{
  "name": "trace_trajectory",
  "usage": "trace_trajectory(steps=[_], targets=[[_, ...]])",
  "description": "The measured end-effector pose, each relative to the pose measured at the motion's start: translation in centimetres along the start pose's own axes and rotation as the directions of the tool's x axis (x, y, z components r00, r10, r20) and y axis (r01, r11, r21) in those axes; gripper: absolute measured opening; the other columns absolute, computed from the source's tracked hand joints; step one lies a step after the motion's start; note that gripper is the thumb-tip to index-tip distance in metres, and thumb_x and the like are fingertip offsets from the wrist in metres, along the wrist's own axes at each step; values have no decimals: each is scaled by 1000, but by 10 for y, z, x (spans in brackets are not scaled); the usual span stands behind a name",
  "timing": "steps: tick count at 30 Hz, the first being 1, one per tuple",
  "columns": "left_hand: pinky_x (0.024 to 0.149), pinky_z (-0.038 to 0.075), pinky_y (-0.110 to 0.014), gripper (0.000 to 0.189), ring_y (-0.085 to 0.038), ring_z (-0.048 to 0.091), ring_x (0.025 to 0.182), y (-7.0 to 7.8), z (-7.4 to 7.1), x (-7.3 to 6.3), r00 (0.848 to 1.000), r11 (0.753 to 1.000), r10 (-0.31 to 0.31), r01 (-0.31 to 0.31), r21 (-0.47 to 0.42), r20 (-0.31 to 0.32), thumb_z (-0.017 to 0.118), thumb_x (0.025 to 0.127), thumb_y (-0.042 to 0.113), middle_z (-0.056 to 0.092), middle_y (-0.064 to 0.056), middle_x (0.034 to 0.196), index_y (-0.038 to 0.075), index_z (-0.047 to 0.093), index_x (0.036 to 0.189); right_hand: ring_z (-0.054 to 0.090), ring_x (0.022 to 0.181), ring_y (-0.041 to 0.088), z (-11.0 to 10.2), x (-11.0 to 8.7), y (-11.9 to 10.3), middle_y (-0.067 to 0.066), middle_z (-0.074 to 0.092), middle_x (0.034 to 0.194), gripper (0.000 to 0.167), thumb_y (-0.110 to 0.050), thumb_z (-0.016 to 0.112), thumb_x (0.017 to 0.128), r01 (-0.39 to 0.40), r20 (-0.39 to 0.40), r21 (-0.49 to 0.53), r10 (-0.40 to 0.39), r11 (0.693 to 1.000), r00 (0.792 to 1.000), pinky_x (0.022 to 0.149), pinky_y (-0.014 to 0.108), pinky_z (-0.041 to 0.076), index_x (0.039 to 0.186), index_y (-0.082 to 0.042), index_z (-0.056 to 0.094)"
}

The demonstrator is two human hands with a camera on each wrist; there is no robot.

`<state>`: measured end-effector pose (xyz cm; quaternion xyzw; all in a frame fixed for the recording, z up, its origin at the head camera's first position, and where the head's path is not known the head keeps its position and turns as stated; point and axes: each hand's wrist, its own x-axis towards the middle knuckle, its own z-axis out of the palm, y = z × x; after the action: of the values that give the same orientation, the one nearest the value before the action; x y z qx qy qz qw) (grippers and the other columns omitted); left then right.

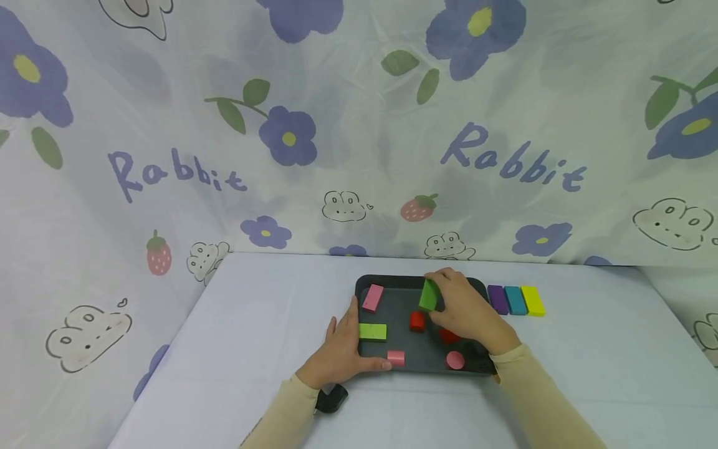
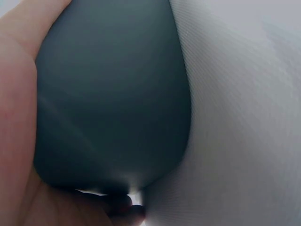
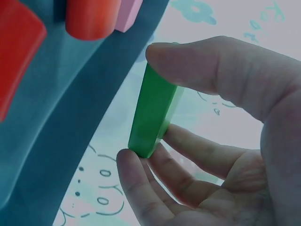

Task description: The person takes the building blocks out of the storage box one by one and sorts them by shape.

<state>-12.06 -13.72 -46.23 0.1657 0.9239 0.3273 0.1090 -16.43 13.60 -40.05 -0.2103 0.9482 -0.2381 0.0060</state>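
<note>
Between its thumb and fingertips my right hand (image 1: 462, 305) pinches a green rectangular block (image 3: 153, 108), tilted, above the dark tray (image 1: 404, 299). My left hand (image 1: 339, 349) rests at the tray's near left corner, fingers straight along the left side and thumb along the front rim. In the left wrist view the tray's dark wall (image 2: 113, 94) fills the palm side. The tray holds a pink block (image 1: 373, 298), a lime green block (image 1: 373, 332), a pink cylinder (image 1: 396, 358), a red cylinder (image 1: 417, 322) and a round pink piece (image 1: 455, 360). Another red piece (image 1: 449, 337) is partly hidden under my right hand.
Right of the tray, purple (image 1: 497, 300), blue (image 1: 515, 300) and yellow (image 1: 533, 301) blocks lie in a row on the white table (image 1: 224, 374). A black device (image 1: 332, 399) sits at my left wrist. A patterned curtain (image 1: 359, 125) hangs behind.
</note>
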Motion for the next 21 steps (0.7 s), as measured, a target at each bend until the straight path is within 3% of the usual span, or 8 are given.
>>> trace_trajectory(steps=[21], targets=[[119,1,-62,138,-32,15,153,1,0,0,1000,1000,-22,22,-3,16,79,74,66,9,-15,168,0,-8,159,50,114,38,-16,-25,22,25,48,136,66,-6,74,83,-4,-78,37,7,999,997,89,50,55,142,7,48]])
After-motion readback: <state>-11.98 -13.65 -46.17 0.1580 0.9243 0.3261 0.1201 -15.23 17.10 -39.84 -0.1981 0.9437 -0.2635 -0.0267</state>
